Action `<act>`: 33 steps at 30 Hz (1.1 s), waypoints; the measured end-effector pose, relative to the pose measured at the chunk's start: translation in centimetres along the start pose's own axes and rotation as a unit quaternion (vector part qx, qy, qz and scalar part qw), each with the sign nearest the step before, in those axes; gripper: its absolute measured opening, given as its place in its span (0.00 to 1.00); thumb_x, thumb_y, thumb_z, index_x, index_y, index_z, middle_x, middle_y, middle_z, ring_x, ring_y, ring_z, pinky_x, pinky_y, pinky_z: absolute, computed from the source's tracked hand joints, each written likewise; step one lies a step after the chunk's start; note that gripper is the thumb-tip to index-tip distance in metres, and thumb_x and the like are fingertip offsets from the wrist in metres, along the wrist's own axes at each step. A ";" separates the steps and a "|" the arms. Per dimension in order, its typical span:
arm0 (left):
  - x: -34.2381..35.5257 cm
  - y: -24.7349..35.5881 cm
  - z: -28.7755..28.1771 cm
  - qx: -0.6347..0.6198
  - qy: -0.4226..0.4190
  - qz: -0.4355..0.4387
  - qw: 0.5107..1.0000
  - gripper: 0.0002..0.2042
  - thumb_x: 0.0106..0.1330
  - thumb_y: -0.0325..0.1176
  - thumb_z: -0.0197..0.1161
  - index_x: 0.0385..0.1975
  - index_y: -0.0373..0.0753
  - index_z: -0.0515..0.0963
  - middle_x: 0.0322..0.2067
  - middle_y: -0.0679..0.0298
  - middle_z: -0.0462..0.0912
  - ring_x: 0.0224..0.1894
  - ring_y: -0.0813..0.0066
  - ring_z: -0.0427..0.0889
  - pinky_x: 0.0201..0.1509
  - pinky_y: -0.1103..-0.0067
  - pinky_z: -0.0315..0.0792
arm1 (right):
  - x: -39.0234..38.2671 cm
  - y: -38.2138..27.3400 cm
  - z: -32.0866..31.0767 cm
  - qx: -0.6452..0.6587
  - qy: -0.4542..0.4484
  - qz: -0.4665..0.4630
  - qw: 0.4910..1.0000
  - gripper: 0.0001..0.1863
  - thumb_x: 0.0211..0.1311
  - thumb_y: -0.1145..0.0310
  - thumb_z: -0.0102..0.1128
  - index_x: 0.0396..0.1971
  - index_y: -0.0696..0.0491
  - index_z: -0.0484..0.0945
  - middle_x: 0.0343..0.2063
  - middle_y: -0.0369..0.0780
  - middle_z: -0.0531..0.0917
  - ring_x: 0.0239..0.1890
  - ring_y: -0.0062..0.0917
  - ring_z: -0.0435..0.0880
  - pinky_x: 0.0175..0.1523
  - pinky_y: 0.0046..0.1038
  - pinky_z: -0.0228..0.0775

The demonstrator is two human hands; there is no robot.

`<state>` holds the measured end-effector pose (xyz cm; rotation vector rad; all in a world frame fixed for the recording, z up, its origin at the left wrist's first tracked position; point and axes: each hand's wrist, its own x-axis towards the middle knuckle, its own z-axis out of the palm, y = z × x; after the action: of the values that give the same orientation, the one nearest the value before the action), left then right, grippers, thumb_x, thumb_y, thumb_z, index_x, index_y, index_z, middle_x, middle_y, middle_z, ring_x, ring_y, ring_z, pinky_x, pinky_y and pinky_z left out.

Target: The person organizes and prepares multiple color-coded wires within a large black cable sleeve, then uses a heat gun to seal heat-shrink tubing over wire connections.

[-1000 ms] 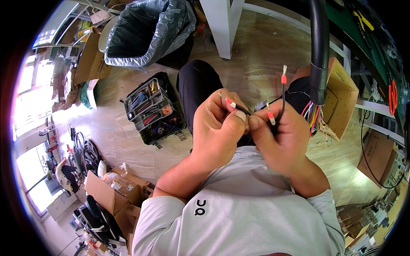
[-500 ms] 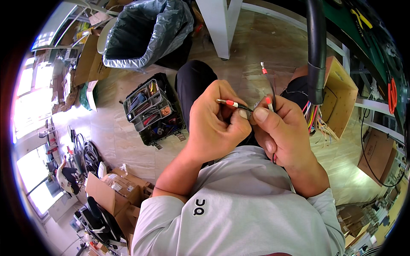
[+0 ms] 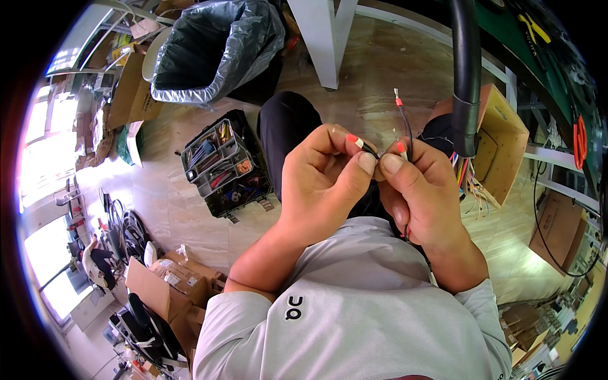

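Note:
My left hand (image 3: 323, 183) is closed in a pinch on a short dark wire with a red-and-white sleeved end (image 3: 353, 140). My right hand (image 3: 418, 190) meets it, thumb tip close to the left thumb, pinching wires as well. Between its fingers shows another red-and-white sleeve (image 3: 401, 148); a dark wire with a red sleeve and metal terminal (image 3: 398, 101) sticks upward. The pinched spot itself is mostly hidden by fingertips. Right of my hands hangs a thick black cable (image 3: 465, 82), with many coloured wires (image 3: 468, 174) beneath it.
An open toolbox (image 3: 218, 161) lies on the floor left of my knee, below a lined bin (image 3: 209, 57). A plywood box (image 3: 500, 149) stands right. A green bench top (image 3: 519, 63) carries yellow-handled pliers (image 3: 535, 28). Cardboard boxes (image 3: 177, 278) and coiled cables (image 3: 130, 231) lie left.
My left fingers have curled over the sleeved wire end, covering much of its metal tip. The upright wire in my right hand has shifted slightly. Both hands remain close together.

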<state>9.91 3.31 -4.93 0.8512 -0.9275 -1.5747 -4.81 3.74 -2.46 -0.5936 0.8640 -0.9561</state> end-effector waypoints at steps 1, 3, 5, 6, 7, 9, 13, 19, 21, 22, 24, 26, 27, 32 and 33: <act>0.0 0.0 0.1 0.009 0.007 0.009 1.000 0.04 0.59 0.20 0.55 0.30 0.31 0.67 0.30 0.66 0.72 0.32 0.86 0.71 0.37 0.87 0.68 | -0.1 -0.1 -0.1 -0.001 -0.006 0.002 1.000 0.09 0.63 0.67 0.51 0.27 0.58 0.71 0.19 0.34 0.74 0.10 0.10 0.65 0.13 0.14 0.56; 0.1 0.0 0.2 0.032 0.010 0.024 0.999 0.04 0.58 0.18 0.54 0.29 0.31 0.67 0.28 0.66 0.70 0.30 0.87 0.71 0.34 0.88 0.68 | -0.2 0.0 -0.2 0.001 -0.020 0.002 1.000 0.09 0.63 0.68 0.50 0.27 0.58 0.72 0.19 0.34 0.74 0.10 0.10 0.65 0.13 0.14 0.55; 0.1 0.3 0.2 0.059 0.004 0.037 0.998 0.04 0.56 0.17 0.53 0.27 0.32 0.66 0.27 0.67 0.69 0.28 0.88 0.70 0.31 0.89 0.67 | -0.2 0.2 -0.3 0.007 -0.039 -0.003 0.999 0.10 0.64 0.67 0.50 0.27 0.58 0.72 0.19 0.33 0.74 0.10 0.11 0.65 0.14 0.14 0.55; 0.2 0.5 0.3 0.075 0.010 0.035 0.997 0.04 0.56 0.18 0.52 0.26 0.32 0.65 0.26 0.65 0.70 0.28 0.86 0.69 0.31 0.88 0.66 | -0.3 0.2 -0.4 0.011 -0.045 -0.001 0.999 0.10 0.64 0.67 0.49 0.28 0.58 0.72 0.19 0.33 0.74 0.10 0.11 0.65 0.14 0.14 0.54; 0.3 0.7 0.6 0.091 0.016 0.034 0.995 0.03 0.55 0.19 0.51 0.24 0.33 0.65 0.26 0.63 0.71 0.27 0.84 0.69 0.31 0.87 0.65 | -0.3 0.2 -0.4 0.015 -0.050 0.001 0.999 0.11 0.64 0.66 0.49 0.28 0.58 0.72 0.19 0.33 0.74 0.10 0.11 0.65 0.14 0.14 0.54; 0.4 0.8 0.7 0.110 0.019 0.029 0.993 0.04 0.53 0.20 0.51 0.23 0.34 0.64 0.26 0.61 0.71 0.26 0.81 0.68 0.31 0.86 0.63 | -0.3 0.2 -0.5 0.020 -0.062 -0.001 0.998 0.12 0.65 0.65 0.48 0.28 0.58 0.72 0.18 0.33 0.73 0.10 0.11 0.64 0.14 0.14 0.54; 0.4 0.6 0.1 0.135 0.006 0.017 0.991 0.04 0.52 0.20 0.51 0.22 0.35 0.63 0.25 0.62 0.70 0.27 0.81 0.67 0.31 0.86 0.63 | -0.5 0.8 -1.0 0.003 -0.078 -0.023 0.997 0.13 0.66 0.63 0.47 0.27 0.57 0.72 0.17 0.33 0.73 0.10 0.11 0.64 0.14 0.14 0.54; 0.6 0.5 -0.2 0.133 -0.010 0.029 0.991 0.05 0.51 0.20 0.51 0.22 0.35 0.63 0.25 0.63 0.69 0.27 0.81 0.66 0.31 0.86 0.61 | -0.6 0.8 -1.5 0.020 -0.097 -0.023 0.995 0.14 0.66 0.62 0.47 0.27 0.57 0.71 0.17 0.32 0.72 0.11 0.10 0.66 0.15 0.14 0.56; 0.5 0.6 -0.1 0.133 -0.002 0.022 0.991 0.05 0.50 0.19 0.51 0.22 0.35 0.63 0.24 0.63 0.69 0.27 0.81 0.66 0.31 0.86 0.61 | -0.7 0.7 -1.5 -0.038 -0.093 -0.049 0.994 0.13 0.64 0.63 0.51 0.27 0.58 0.70 0.17 0.32 0.73 0.13 0.10 0.68 0.17 0.14 0.58; 0.4 1.0 0.1 0.136 0.006 0.017 0.991 0.05 0.50 0.19 0.51 0.22 0.35 0.63 0.24 0.63 0.68 0.27 0.81 0.65 0.31 0.86 0.60 | -0.8 0.3 -1.2 -0.100 -0.081 -0.076 0.989 0.12 0.63 0.64 0.53 0.27 0.58 0.70 0.16 0.32 0.73 0.14 0.10 0.68 0.18 0.14 0.59; 0.4 1.3 0.2 0.143 0.007 0.017 0.990 0.05 0.51 0.18 0.52 0.22 0.35 0.63 0.23 0.66 0.67 0.25 0.85 0.64 0.28 0.88 0.60 | -0.7 0.1 -1.1 -0.226 -0.063 -0.136 0.963 0.11 0.59 0.67 0.59 0.27 0.58 0.69 0.16 0.33 0.74 0.15 0.10 0.69 0.19 0.15 0.60; 0.4 1.5 0.2 0.151 -0.004 0.024 0.988 0.05 0.52 0.17 0.53 0.23 0.34 0.65 0.22 0.71 0.65 0.23 0.92 0.62 0.24 0.90 0.58 | -0.2 0.1 -1.3 -0.351 -0.051 -0.196 0.914 0.12 0.54 0.70 0.64 0.28 0.58 0.68 0.16 0.34 0.74 0.17 0.11 0.69 0.20 0.16 0.60; 0.4 1.6 0.2 0.159 -0.008 0.021 0.987 0.05 0.53 0.18 0.53 0.23 0.34 0.65 0.22 0.71 0.65 0.22 0.93 0.62 0.24 0.90 0.58 | -0.3 0.1 -1.0 -0.323 -0.022 -0.165 0.932 0.14 0.50 0.71 0.67 0.26 0.57 0.68 0.16 0.34 0.73 0.17 0.11 0.67 0.21 0.17 0.59; 0.8 1.6 -0.4 0.167 -0.036 0.040 0.985 0.05 0.53 0.18 0.52 0.22 0.35 0.64 0.21 0.73 0.63 0.22 0.93 0.59 0.23 0.90 0.55 | -0.1 0.3 -1.2 -0.432 -0.004 -0.282 0.856 0.10 0.55 0.70 0.63 0.26 0.57 0.69 0.15 0.33 0.72 0.15 0.12 0.65 0.20 0.17 0.58; 0.8 1.4 -0.4 0.174 -0.038 0.051 0.983 0.05 0.52 0.18 0.52 0.22 0.35 0.64 0.21 0.73 0.62 0.22 0.93 0.58 0.23 0.89 0.54 | -0.1 0.4 -1.3 -0.417 -0.004 -0.283 0.864 0.10 0.56 0.70 0.62 0.26 0.58 0.70 0.15 0.33 0.72 0.15 0.12 0.64 0.20 0.17 0.57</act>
<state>10.76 2.32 -3.92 0.9728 -1.3068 -1.3843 -5.76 3.98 -3.42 -1.6703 1.1164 -1.0721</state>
